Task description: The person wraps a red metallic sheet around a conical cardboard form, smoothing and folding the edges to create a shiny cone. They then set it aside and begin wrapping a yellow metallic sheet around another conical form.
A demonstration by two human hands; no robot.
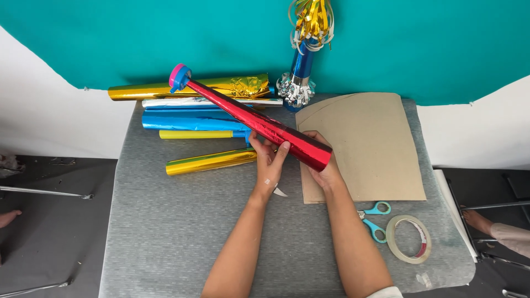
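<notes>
Shiny red foil cone horn (pixel 259 121) tilted above the grey table (pixel 165 232), left hand (pixel 269 163) and right hand (pixel 323 165) both wrapped around its wide end, cardboard sheet (pixel 370 149) just right of it, gold, silver and blue foil rolls (pixel 193 110) behind it, scissors (pixel 374 221) and tape ring (pixel 409 238) nearer.

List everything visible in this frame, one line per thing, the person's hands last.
red foil cone: 1, red with a pink and blue tip, held over the table
foil tubes: 5, two gold, silver, blue, yellow, back left of the table
finished horn: 1, blue with gold and silver fringe, upright at the back
cardboard sheet: 1, brown, right of the table
scissors: 1, light-blue handles, near the right forearm
tape roll: 1, clear, front right
table: 1, grey cloth
left hand: gripping the cone's middle
right hand: at the cone's wide end
</notes>
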